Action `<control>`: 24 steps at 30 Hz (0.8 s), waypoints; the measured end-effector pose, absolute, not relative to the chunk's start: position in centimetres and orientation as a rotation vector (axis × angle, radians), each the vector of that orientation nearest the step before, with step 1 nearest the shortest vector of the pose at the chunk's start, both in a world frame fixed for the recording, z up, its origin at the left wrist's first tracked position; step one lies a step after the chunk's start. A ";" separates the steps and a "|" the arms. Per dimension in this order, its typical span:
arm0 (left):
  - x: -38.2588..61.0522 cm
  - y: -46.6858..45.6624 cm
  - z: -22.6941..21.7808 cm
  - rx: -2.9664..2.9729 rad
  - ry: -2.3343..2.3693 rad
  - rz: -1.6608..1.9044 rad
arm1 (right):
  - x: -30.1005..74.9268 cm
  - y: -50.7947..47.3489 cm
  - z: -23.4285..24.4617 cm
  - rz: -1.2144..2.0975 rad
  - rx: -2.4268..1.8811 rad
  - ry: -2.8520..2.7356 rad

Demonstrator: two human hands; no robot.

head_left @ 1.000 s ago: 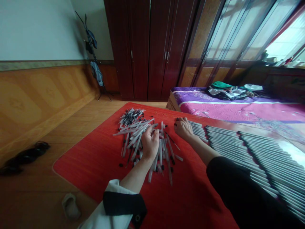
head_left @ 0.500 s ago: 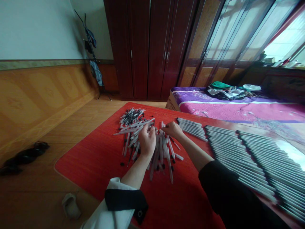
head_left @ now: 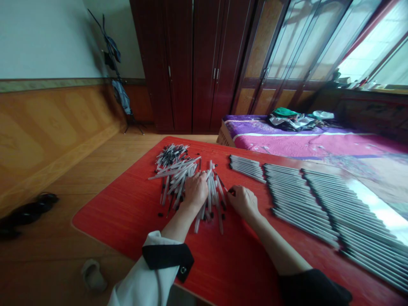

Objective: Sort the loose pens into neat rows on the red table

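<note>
Red mat (head_left: pixel 111 212), wood floor (head_left: pixel 95 157) beyond (loose pens (head_left: pixel 175 174))

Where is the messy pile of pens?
The loose pile of pens lies on the red mat under the left hand, left of the neat pen rows, in the head view.

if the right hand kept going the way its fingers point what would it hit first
The right hand points up-left toward the pile, so it would probably meet the small black piece at its fingertips first, then the white pen barrels at the pile's edge, though depth is hard to judge.
</note>
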State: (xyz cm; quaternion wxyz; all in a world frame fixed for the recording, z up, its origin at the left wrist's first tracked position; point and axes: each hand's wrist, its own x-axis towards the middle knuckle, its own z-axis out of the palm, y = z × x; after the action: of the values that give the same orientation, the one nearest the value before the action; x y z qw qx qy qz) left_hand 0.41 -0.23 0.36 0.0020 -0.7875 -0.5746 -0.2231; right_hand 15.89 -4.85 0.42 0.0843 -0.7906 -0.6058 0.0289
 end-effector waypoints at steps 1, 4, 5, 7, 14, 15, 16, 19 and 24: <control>0.4 -0.2 0.4 -2.470 -1.804 -0.687 | 15.8 -5.1 0.3 0.069 -2.352 -1.797; 0.6 -0.4 0.5 -2.443 -1.819 -0.669 | 15.7 -5.4 0.2 0.059 -2.312 -1.777; 0.7 -0.5 0.6 -2.423 -1.815 -0.685 | 15.7 -5.5 0.2 0.072 -2.292 -1.774; 1.1 -0.8 0.8 -2.397 -1.771 -0.758 | 15.9 -5.5 0.1 0.100 -2.256 -1.756; 2.3 -1.9 0.6 -2.610 -1.483 -0.920 | 16.1 -5.3 -0.3 0.192 -2.161 -1.692; 2.4 -1.9 0.5 -2.623 -1.483 -0.906 | 16.2 -5.3 -0.4 0.222 -2.137 -1.683; 2.4 -1.9 0.5 -2.629 -1.490 -0.891 | 16.3 -5.2 -0.5 0.258 -2.111 -1.665; 2.4 -1.7 0.4 -2.640 -1.495 -0.867 | 16.8 -5.1 -0.6 0.389 -2.011 -1.572; 2.3 -1.6 0.5 -2.661 -1.514 -0.867 | 17.6 -4.9 -0.7 0.563 -1.787 -1.411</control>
State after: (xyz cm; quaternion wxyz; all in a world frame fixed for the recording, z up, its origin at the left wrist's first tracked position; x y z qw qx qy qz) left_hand 2.27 -1.56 0.46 -0.0202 -0.8361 -0.4756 -0.2725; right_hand 17.59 -4.89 -0.74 0.3878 -0.7023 -0.5544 0.2213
